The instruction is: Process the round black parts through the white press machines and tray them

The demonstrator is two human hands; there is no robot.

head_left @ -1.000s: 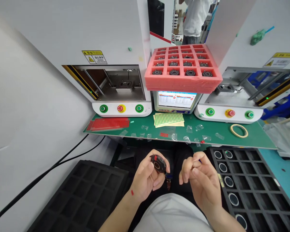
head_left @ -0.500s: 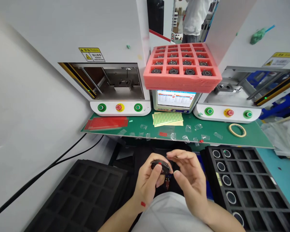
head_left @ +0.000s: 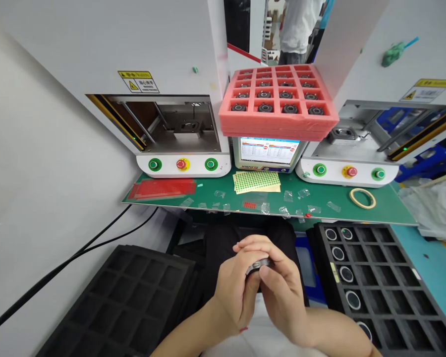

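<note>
closer in than in the earlier frame, the right hand [head_left: 284,290] now meets the left hand [head_left: 234,285] around a dark round part [head_left: 257,265] above the lap.

two white machines [head_left: 163,44] flank a green worktop [head_left: 390,207]; lower down, a black tray [head_left: 134,285] sits on either side of the worker, the right-hand one bearing silver-rimmed discs [head_left: 345,274], mostly along its left column. between the machines, a pink foam tray [head_left: 278,125], its compartments holding dark round units [head_left: 265,107], stands above a lit monitor [head_left: 265,152]. both hands are clamped on the part, the right thumb against it and the right fingers lapped over the left. red sheets [head_left: 163,189], a green-dotted sheet [head_left: 256,182] and a tape roll [head_left: 362,199] lie on the worktop. smallest, the part shows only its edge between the hands.
</note>
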